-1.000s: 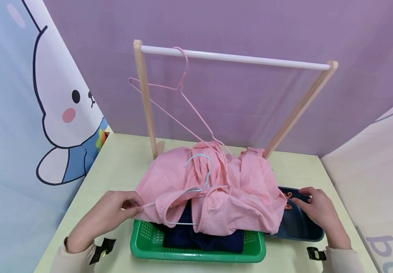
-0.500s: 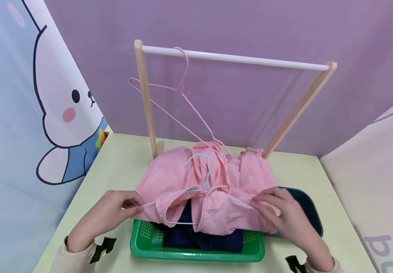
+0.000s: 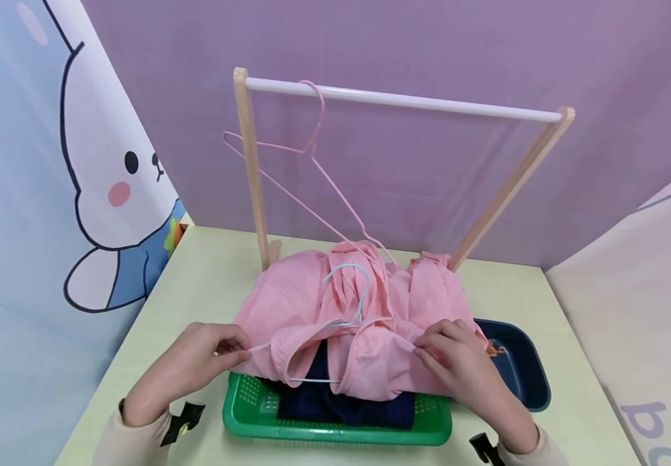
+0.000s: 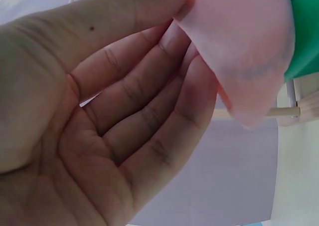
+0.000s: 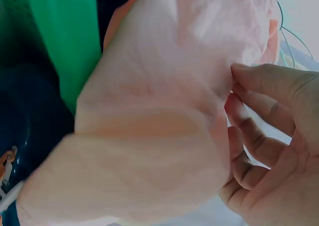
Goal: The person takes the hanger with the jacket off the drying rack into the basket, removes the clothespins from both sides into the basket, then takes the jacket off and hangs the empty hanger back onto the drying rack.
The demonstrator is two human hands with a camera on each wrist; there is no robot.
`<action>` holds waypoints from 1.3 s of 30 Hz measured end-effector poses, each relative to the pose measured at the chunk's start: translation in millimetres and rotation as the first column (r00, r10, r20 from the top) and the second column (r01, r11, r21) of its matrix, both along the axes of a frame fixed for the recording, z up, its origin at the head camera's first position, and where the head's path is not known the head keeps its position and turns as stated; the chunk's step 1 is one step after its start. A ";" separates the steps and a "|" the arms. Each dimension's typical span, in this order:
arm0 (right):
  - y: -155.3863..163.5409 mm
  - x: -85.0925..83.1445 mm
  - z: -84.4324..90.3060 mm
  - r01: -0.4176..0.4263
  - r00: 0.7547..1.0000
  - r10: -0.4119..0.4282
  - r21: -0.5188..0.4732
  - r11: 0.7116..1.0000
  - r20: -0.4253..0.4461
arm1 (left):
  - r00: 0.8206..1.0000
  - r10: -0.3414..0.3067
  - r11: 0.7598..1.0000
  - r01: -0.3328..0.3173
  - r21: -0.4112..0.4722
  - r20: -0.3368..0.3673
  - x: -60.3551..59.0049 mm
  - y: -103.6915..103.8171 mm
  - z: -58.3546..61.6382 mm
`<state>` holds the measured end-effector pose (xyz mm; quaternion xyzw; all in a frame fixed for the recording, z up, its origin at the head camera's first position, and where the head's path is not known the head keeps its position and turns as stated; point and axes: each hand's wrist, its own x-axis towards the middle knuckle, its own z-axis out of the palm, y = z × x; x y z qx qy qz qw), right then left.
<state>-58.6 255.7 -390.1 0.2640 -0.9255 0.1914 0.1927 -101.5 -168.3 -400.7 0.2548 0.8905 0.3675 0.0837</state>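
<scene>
A pink zip-up jacket (image 3: 295,285) lies spread over a green basket (image 3: 335,436), its front zip partly apart at the neck. From the collar rises the hook of a light blue hanger (image 3: 367,285); its lower bar crosses the neck opening. My left hand (image 3: 201,353) pinches the jacket's left shoulder edge between thumb and fingers, also visible in the left wrist view on the pink cloth (image 4: 239,41). On the other side, my right hand (image 3: 460,362) pinches the right shoulder; the right wrist view shows its thumb and fingers (image 5: 244,136) on the fabric. Cloth hides most of the hanger.
Behind the jacket stands a wooden rack with a white bar (image 3: 417,101). A pink hanger (image 3: 335,188) hangs from it, low over the jacket. Navy cloth (image 3: 347,411) lies in the basket. A dark blue tray (image 3: 536,382) with orange clips (image 3: 494,349) is at right.
My right hand has moved left from over the dark blue tray to the jacket's right shoulder and now pinches it. The left hand keeps its hold.
</scene>
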 end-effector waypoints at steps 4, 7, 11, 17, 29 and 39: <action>-3.0 -0.4 0.0 0.018 1.000 -0.017 0.009 1.000 -0.011 | 0.999 0.012 1.000 -0.012 -0.020 -0.036 -1.3 8.9 2.0; -4.5 -0.5 0.9 0.020 1.000 -0.019 0.005 1.000 -0.021 | 0.995 0.024 0.999 -0.028 -0.039 -0.094 -2.4 20.4 6.4; -7.3 -1.2 3.7 -0.002 0.999 0.001 -0.019 1.000 -0.053 | 0.983 0.045 0.996 -0.056 -0.062 -0.177 -4.1 37.5 17.1; -14.3 -4.3 9.8 -0.049 0.994 0.043 -0.060 0.997 -0.101 | 0.942 0.036 0.996 -0.060 -0.062 -0.335 -5.8 61.5 29.4; -24.9 -6.8 25.1 -0.083 0.994 0.074 -0.113 0.990 -0.085 | 0.888 0.014 1.000 -0.018 -0.004 -0.459 -3.4 73.9 35.2; -62.1 -18.5 42.4 -0.218 0.944 0.185 -0.096 0.971 -0.274 | 0.900 0.055 0.998 -0.040 0.042 -0.433 2.9 57.2 42.2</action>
